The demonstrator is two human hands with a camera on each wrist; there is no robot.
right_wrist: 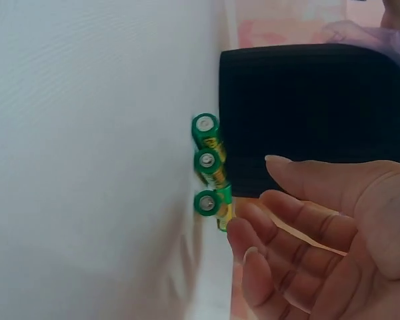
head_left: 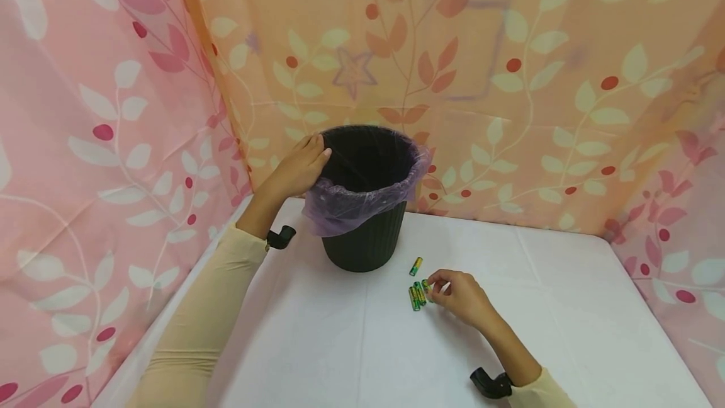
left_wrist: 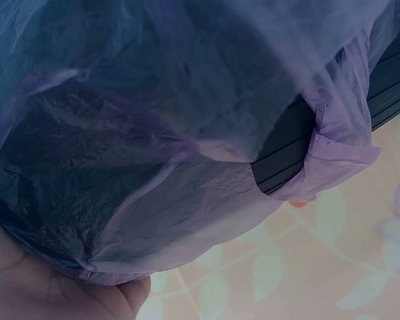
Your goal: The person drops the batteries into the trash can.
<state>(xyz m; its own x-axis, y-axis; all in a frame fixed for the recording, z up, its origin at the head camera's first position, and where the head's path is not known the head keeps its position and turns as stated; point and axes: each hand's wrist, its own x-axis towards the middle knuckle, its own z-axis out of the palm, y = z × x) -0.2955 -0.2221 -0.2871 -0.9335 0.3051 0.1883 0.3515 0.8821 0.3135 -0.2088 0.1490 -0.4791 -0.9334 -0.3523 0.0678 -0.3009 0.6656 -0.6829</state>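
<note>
A black trash bin point(head_left: 362, 241) stands on the table, lined with a thin purple plastic bag point(head_left: 345, 213) folded over its rim. My left hand point(head_left: 300, 165) holds the bin's rim at its left side; in the left wrist view, fingers lie against the liner point(left_wrist: 180, 207). In front of the bin, green and yellow batteries point(head_left: 418, 294) lie side by side, and a single battery point(head_left: 416, 266) lies apart, closer to the bin. My right hand point(head_left: 461, 298) is at the row's right end, fingers bent. The right wrist view shows thumb and fingers apart, beside the nearest battery point(right_wrist: 207, 202).
A white cloth covers the table point(head_left: 538, 307). Patterned curtains point(head_left: 481, 112) hang behind and at both sides, close to the table's edges. Black wrist-worn pieces point(head_left: 491, 384) stick out near both cuffs.
</note>
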